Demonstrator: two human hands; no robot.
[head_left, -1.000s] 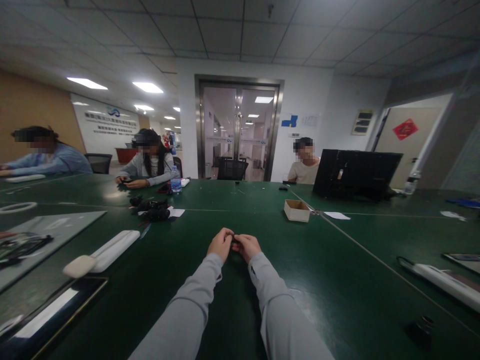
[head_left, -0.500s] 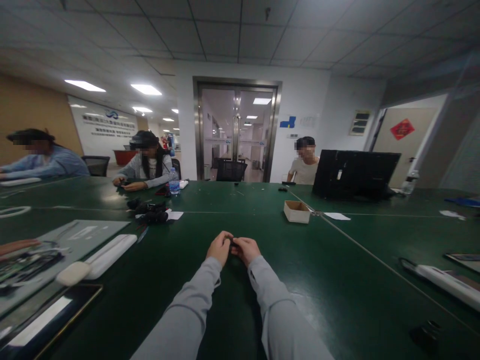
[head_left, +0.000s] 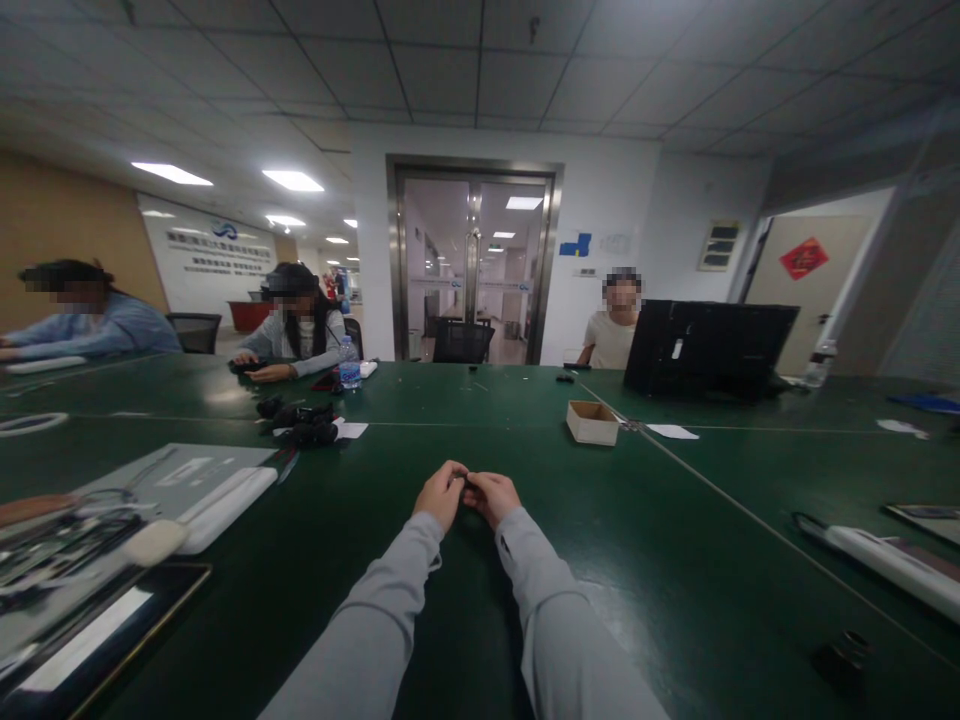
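Both my hands meet over the middle of the green table [head_left: 675, 560]. My left hand [head_left: 441, 494] is closed, its thumb and fingertips pinched on a small dark object [head_left: 466, 481]. From the other side my right hand [head_left: 492, 496] grips the same piece with bent fingers. Most of the piece is hidden behind the fingers, so its kind does not show. A small open cardboard box [head_left: 592, 424] stands beyond my right hand.
To the left lie a dark panel with a gold edge [head_left: 169, 590], a white power bank-like slab [head_left: 232, 505] and a circuit board [head_left: 67, 550]. A monitor [head_left: 709, 345], a water bottle [head_left: 349, 362] and black gear [head_left: 300, 422] stand farther back. A small black part [head_left: 851, 650] sits front right.
My hands stay together in nearly the same place around the small dark object. The person behind the monitor has shifted slightly to the right. The view has turned very slightly.
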